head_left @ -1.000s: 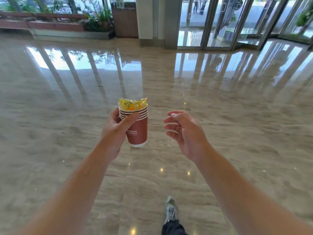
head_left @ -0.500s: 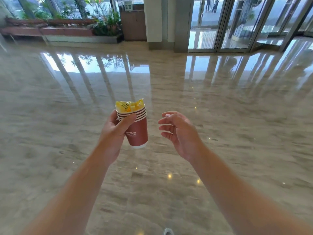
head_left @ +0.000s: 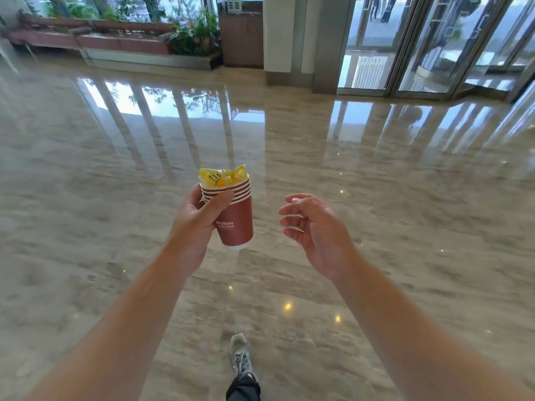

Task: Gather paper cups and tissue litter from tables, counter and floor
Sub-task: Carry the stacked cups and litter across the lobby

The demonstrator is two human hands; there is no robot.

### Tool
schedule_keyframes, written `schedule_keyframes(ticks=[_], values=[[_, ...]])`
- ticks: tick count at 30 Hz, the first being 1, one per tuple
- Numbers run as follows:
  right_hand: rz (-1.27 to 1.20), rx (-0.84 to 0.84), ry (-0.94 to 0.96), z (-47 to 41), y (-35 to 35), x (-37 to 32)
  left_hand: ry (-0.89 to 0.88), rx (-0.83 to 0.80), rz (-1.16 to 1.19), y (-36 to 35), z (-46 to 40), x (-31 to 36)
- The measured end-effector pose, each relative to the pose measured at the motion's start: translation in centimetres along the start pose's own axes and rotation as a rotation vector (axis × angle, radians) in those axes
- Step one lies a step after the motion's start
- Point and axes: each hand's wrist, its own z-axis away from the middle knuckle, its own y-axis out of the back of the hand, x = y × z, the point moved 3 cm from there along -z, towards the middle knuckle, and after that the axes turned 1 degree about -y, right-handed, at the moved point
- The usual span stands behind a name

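A grey shoe has stepped forward; left fingers grasp stacked cups, right fingers released.

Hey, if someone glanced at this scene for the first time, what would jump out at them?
First, the stack of red paper cups at centre, gripped by the left hand, with yellow wrappers poking out of the top cup. Beside it the right hand hangs loose, holding nothing. All around lies the glossy marble floor, mirroring the glass doors at upper right.
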Motion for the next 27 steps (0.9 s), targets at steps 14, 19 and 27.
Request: schedule_keyframes(ticks=[14,19,27], values=[[0.043,0.063,0.063,-30.2,-8.4,-5.9,-0.048,-0.098,0.028,3.9,-33.2,1.1],[0.034,0.06,0.069,-38.0,-10.4,-7.8,-0.04,-0.093,0.02,4.3,-41.4,1.4],[0.001,0.046,0.079,-52.5,-9.7,-9.9,-0.014,-0.088,0.035,1.8,-55.4,-1.1]])
